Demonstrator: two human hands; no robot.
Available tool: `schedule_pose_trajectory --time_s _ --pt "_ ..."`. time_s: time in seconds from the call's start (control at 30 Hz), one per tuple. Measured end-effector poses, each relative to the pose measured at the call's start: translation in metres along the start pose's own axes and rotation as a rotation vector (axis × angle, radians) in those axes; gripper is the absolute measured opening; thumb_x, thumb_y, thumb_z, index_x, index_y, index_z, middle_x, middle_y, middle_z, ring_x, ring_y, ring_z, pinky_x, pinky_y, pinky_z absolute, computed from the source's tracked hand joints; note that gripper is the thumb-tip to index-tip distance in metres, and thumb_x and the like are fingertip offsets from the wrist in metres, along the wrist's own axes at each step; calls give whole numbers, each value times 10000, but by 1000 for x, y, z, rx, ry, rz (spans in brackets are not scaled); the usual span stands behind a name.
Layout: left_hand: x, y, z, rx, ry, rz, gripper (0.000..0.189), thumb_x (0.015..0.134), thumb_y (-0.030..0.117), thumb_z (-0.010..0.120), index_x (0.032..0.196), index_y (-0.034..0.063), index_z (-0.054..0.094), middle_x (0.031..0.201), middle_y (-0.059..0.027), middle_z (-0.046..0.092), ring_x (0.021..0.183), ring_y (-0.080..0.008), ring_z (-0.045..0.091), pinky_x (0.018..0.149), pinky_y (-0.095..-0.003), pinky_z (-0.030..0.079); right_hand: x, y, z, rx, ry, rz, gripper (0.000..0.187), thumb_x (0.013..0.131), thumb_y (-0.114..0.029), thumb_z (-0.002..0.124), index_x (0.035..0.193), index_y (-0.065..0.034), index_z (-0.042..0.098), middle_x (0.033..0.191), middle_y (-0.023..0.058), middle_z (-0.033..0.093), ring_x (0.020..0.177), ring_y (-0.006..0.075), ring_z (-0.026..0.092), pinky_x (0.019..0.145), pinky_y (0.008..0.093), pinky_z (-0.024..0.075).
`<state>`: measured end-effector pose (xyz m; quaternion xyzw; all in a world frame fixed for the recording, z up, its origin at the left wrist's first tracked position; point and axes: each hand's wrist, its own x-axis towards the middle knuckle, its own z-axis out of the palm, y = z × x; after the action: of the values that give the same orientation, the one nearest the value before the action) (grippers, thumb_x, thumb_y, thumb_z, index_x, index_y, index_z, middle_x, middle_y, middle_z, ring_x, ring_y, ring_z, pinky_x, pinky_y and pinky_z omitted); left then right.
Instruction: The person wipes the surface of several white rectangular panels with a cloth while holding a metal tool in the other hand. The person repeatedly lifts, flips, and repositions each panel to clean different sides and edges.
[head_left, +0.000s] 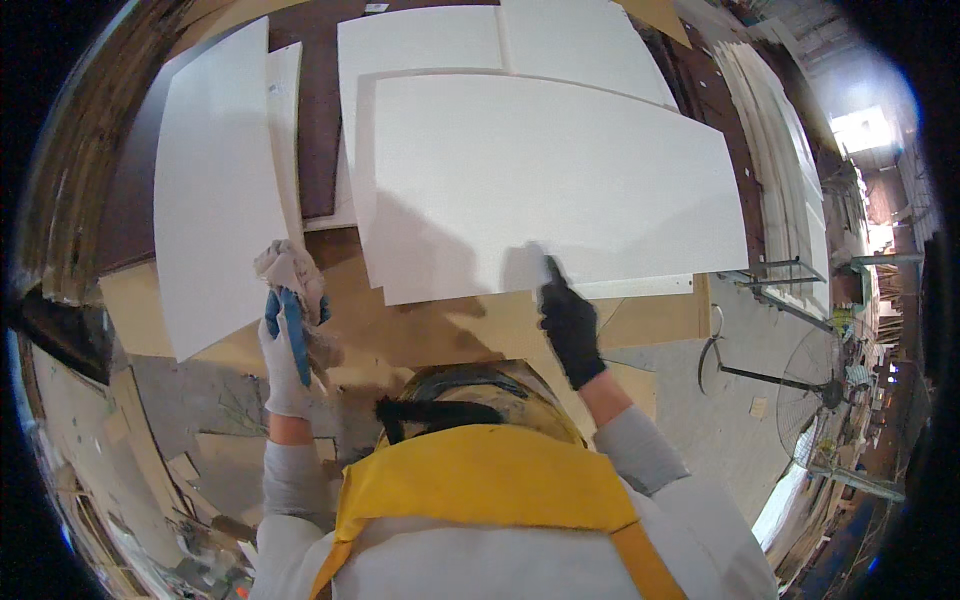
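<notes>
My left hand (289, 352), in a white and blue work glove, grips a crumpled pale cloth (289, 270). That cloth is beside the lower right edge of a tall white panel (214, 180). My right hand (571, 322) wears a black glove and is curled at the near edge of a large white panel (555, 172). A pale, blurred object (535, 262) shows along its forefinger, apparently held; what it is I cannot tell. The large panel lies over other white panels (420, 37), overlapping them at an offset.
Brown board (360, 300) lies under the panels' near edges. A stack of pale sheets (772, 150) stands at right, near a metal frame (787, 277) and a caged pedestal fan (814, 394). Board scraps (187, 476) lie on the floor at lower left. A yellow apron (487, 476) covers my front.
</notes>
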<state>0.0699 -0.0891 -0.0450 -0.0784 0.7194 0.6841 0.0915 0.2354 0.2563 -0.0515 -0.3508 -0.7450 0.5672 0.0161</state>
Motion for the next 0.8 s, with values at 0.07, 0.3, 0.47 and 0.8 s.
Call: schedule_pose_trajectory --time_s 0.07,0.3,0.47,0.8 --pt "-5 0 -3 -59 -16 66 445 978 301 535 1299 -8 526 1032 -22 596 869 -76 514 722 -233 434 -2 1 48 -356 -138 -461 456 941 -144 508 1395 -148 473 792 64 594 674 155 557 589 295 490" --pt "2 4 3 -208 -10 142 430 989 316 515 1283 2 499 1134 -64 577 993 -158 588 830 -299 505 -19 -22 149 -633 -635 -644 554 913 -132 508 1447 -114 364 806 176 614 706 334 598 645 412 493" --pt "-2 21 17 -149 -91 95 459 985 304 517 1340 22 446 1128 -64 577 970 -154 593 806 -300 513 -21 -29 63 188 -377 -462 315 956 -247 531 1206 -55 525 836 115 627 735 213 617 640 313 506" --pt "23 50 207 1057 -868 1304 534 868 345 619 1345 136 507 1431 -149 411 1335 -354 364 1119 -492 276 -19 13 -85 1036 -70 51 346 945 -170 570 1242 -6 503 1057 115 637 956 201 630 771 287 503"
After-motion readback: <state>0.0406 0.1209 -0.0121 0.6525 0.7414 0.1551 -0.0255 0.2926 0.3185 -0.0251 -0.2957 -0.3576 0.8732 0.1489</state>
